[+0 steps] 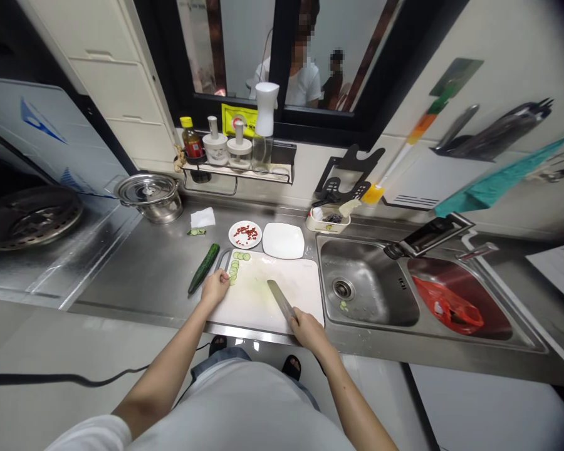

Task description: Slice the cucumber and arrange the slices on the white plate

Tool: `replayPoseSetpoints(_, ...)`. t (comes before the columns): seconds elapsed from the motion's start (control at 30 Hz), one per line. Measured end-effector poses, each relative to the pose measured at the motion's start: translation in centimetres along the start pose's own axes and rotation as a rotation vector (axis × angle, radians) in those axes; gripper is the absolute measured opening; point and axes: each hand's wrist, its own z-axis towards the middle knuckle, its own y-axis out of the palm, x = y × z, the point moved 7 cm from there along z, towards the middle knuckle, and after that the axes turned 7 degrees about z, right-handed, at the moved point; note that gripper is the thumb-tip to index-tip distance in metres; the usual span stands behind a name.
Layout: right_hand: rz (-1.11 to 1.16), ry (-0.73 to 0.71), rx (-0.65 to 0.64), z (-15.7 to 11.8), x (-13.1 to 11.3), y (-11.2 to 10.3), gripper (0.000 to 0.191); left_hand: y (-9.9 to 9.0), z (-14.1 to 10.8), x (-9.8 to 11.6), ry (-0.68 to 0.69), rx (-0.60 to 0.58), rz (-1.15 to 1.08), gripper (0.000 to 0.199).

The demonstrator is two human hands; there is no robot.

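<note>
My right hand point(305, 327) is closed round the handle of a kitchen knife point(279, 297), its blade pointing up and left over the white cutting board point(263, 313). At the board's left edge my left hand point(215, 287) is closed, thumb and fingers pinched together. Its fingertips are beside the lower end of a row of thin cucumber slices point(234, 270); what they pinch is too small to make out. A whole cucumber point(203, 269) lies on the steel counter, left of the board. Behind the board are a plate of chopped red pieces point(245, 234) and a bare white plate point(283, 240).
Right of the board is a double sink point(369, 282) with a red plastic bag point(451, 307) in its right basin and a faucet point(427, 237) above. A lidded steel pot point(153, 197) stands at back left. Condiments fill a wall rack point(239, 169).
</note>
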Motion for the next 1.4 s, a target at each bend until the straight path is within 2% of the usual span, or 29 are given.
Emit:
replayPoseSetpoints(0.43, 0.022, 0.003, -0.013, 0.0, -0.1, -0.2, 0.031, 0.3, 0.3, 0.2, 0.015, 0.031, 0.082, 0.020)
replayPoseSetpoints(0.83, 0.015, -0.018, 0.004, 0.6, 0.3, 0.3, 0.026, -0.2, 0.3, 0.5, -0.009, -0.008, 0.139, 0.019)
replayPoseSetpoints(1.13, 0.040, -0.003, 0.001, 0.4, 0.2, -0.1, 0.025, -0.5, 2.5, 3.8, 0.064, 0.059, 0.034, 0.022)
replayPoseSetpoints(1.4, 0.038, 0.016, 0.003, 0.3, 0.6, 0.2, 0.026, -0.5, 4.6, 7.3, 0.145, 0.105, 0.107, 0.035)
